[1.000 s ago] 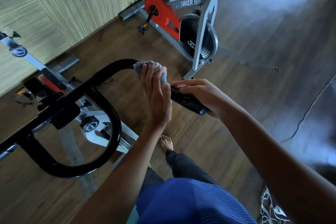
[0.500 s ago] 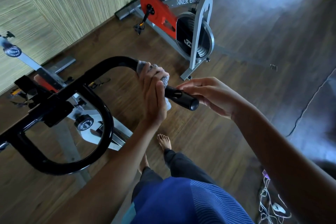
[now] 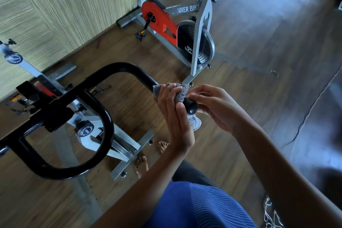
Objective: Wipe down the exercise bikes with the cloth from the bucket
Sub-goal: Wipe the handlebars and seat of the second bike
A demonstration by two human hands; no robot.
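At handlebar [image 3: 118,66] end, cloth [image 3: 181,93] — left hand [image 3: 174,122] gripping

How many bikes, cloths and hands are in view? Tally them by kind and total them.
Exercise bikes: 2, near bike, far bike
Grey cloth: 1
Hands: 2, left hand, right hand
Total: 5

left hand [image 3: 175,118] grips grey cloth [image 3: 181,92] wrapped round black handlebar [image 3: 118,66] near its end | right hand [image 3: 212,110] fingertips at cloth edge, grip unclear | second bike [image 3: 160,19] stands behind
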